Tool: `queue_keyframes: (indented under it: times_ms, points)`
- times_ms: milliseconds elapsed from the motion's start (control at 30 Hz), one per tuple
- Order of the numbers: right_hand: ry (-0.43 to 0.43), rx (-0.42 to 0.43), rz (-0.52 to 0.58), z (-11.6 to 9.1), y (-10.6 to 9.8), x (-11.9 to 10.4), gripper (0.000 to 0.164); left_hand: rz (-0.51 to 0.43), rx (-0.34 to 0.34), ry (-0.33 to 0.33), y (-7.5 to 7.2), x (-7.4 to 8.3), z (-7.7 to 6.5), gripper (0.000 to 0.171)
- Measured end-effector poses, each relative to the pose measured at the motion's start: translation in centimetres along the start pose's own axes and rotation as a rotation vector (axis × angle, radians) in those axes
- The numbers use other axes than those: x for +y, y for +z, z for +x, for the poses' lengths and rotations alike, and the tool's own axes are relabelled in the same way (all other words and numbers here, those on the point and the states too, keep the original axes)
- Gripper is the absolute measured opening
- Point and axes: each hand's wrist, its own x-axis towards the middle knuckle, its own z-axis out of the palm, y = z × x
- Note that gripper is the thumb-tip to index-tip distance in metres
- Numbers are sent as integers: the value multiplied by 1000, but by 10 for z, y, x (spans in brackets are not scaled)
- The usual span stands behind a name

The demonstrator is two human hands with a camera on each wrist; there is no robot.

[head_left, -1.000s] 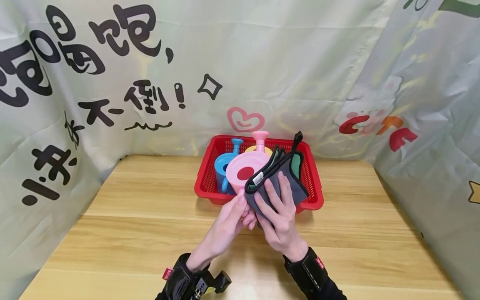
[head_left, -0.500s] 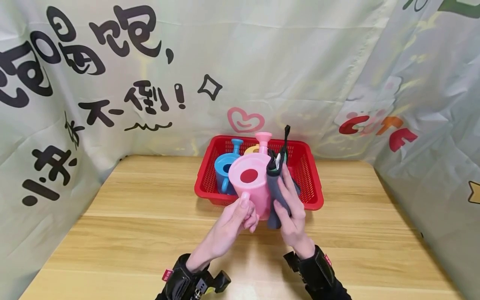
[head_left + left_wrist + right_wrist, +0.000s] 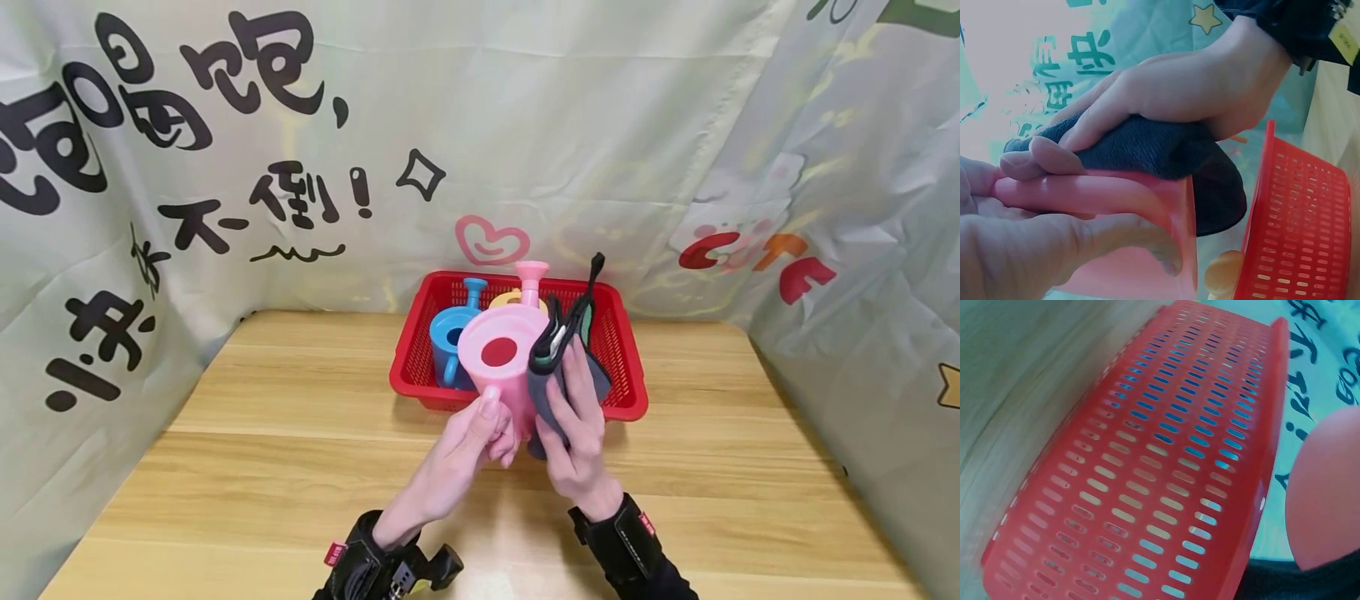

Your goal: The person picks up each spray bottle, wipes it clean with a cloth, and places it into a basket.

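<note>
A pink watering can [image 3: 516, 404] is held up over the red basket's front edge, spout pointing away. My left hand [image 3: 461, 442] grips its handle, fingers wrapped round it and the thumb on top. Against the can's right side my right hand [image 3: 577, 433] holds a folded dark grey cloth [image 3: 1147, 147] with black edging and a hanging loop. In the left wrist view, the right hand's fingers lie over the cloth, and the cloth [image 3: 542, 387] covers part of the can wall. Only part of a finger and a dark strip of cloth [image 3: 1297, 581] show in the right wrist view.
Behind the hands stands a red perforated basket [image 3: 401, 382] on the wooden table [image 3: 300, 467]. It holds a blue watering can [image 3: 444, 354] at the left and a yellow item [image 3: 506, 297], mostly hidden behind the pink can. A printed curtain [image 3: 360, 100] surrounds the table.
The cloth has gone from covering the can's front right to its right side, first swinging right, then slightly back left with the right hand. The left hand keeps its grip, almost still.
</note>
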Motion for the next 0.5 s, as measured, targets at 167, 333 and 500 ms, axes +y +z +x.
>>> queue_keyframes:
  times_ms: [167, 333, 500]
  points:
    - [-75, -11, -131, -1, 7, -5, 44, -44, 23, -4, 0, 0, 0, 42]
    - [-87, -9, -140, -3, 9, -4, 44, -53, 26, -20, -1, 0, 1, 41]
    - [-7, -3, -27, -5, 5, 0, 44, -26, 15, -4, -2, -1, 1, 42]
